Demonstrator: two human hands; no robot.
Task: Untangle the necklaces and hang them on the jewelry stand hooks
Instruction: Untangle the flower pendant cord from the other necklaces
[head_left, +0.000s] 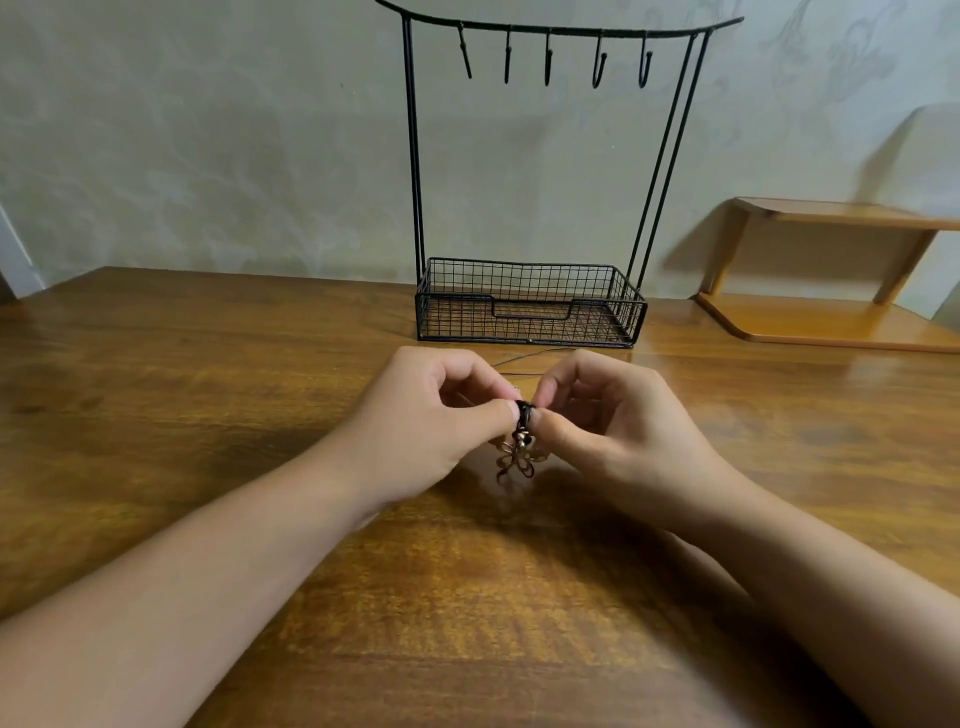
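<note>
Two bare forearms reach over the near part of the wooden bench, which shows broad open surface to the left and right of the arms. The left hand and right hand meet at mid-bench, raised just above the surface. Each grip is a thumb-and-forefinger pinch on a dark knotted cord bundle held between the two hands; the remaining fingers are curled. A gold openwork pendant hangs below the bundle, close over the bench. A thin cord trails from behind the fingers across the bench toward the stand. The black wire stand sits beyond the hands, near the far bench edge against the wall; its mesh tray faces the hands. Five hooks hang bare from the top bar, well above the hands. A wooden shelf rests on the bench at far right, apart from the stand.
</note>
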